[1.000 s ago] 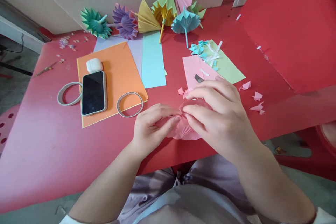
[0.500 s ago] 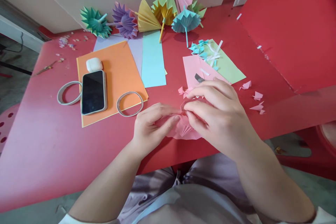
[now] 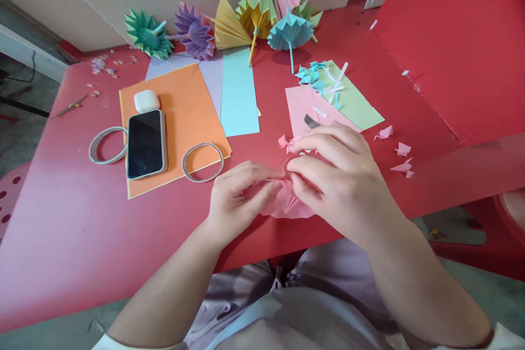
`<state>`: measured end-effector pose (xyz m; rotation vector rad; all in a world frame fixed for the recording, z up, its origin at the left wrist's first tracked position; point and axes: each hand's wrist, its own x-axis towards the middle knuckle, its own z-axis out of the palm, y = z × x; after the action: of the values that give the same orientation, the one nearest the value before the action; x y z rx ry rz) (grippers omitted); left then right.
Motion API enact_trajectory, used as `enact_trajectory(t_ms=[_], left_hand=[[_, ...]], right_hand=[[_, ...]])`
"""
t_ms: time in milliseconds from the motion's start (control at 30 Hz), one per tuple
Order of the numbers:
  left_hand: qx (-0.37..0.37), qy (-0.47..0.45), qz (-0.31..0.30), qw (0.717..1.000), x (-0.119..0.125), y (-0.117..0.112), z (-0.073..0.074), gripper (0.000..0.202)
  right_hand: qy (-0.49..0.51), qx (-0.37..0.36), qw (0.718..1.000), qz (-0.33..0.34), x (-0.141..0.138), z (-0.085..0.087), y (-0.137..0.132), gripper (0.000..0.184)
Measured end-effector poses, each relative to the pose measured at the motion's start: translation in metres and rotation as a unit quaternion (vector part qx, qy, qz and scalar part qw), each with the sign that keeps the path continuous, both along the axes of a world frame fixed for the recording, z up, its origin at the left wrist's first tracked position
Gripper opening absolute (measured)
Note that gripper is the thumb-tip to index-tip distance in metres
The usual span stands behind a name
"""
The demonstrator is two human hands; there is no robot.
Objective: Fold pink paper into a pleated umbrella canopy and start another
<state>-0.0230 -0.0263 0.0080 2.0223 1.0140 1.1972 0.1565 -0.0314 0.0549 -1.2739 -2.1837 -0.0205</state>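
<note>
A pleated sheet of pink paper lies low over the red table near its front edge, its folds fanning toward me. My left hand pinches its left part between thumb and fingers. From the right, my right hand grips the paper's upper middle with thumb and index finger, the other fingers bent above it. Parts of the paper are hidden under both hands. Just beyond my right fingers are small folded pink paper pieces and a pink sheet.
Several folded paper umbrellas stand along the back. Left are orange paper, a phone, a white earphone case and two tape rolls. Pink paper scraps lie right, near a red board.
Both hands stay nearly in place on the pink paper. Its folds between the fingertips have shifted slightly.
</note>
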Motion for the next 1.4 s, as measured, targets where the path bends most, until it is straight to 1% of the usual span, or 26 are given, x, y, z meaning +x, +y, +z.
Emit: enact_trajectory(t_ms=[133,267,567,700,833,1000,1100,1233,1400], left_hand=[[-0.006,-0.002,0.004,1.000,0.000,0.000,0.000,0.017],[-0.017,-0.005,0.022,1.000,0.001,0.000,0.001,0.013],[-0.043,-0.026,0.036,0.998,0.000,0.001,0.001,0.007],[-0.059,-0.038,0.040,0.997,-0.001,0.001,-0.001,0.007],[-0.084,-0.048,0.048,0.994,-0.002,0.000,-0.003,0.006],[-0.080,-0.048,0.051,0.994,-0.003,0.001,-0.004,0.004],[-0.086,-0.052,0.052,0.994,-0.004,0.001,-0.005,0.004],[-0.087,-0.061,0.055,0.993,-0.004,0.001,-0.006,0.005],[-0.090,-0.060,0.062,0.992,-0.004,0.002,-0.005,0.006]], right_hand=[[-0.001,0.010,1.000,-0.005,0.001,-0.003,0.001,0.017],[0.017,0.020,1.000,-0.012,0.002,-0.006,0.002,0.017],[0.081,-0.020,0.996,-0.013,0.007,-0.002,0.004,0.013],[0.123,-0.024,0.992,-0.007,0.010,-0.001,0.004,0.013],[0.184,-0.054,0.981,-0.011,0.011,0.000,0.003,0.012],[0.251,-0.089,0.963,-0.028,0.014,-0.001,0.004,0.011],[0.268,-0.102,0.957,-0.047,0.020,-0.004,0.006,0.010],[0.290,-0.112,0.949,-0.045,0.029,-0.010,0.011,0.010],[0.340,-0.126,0.930,-0.066,0.036,-0.015,0.017,0.012]])
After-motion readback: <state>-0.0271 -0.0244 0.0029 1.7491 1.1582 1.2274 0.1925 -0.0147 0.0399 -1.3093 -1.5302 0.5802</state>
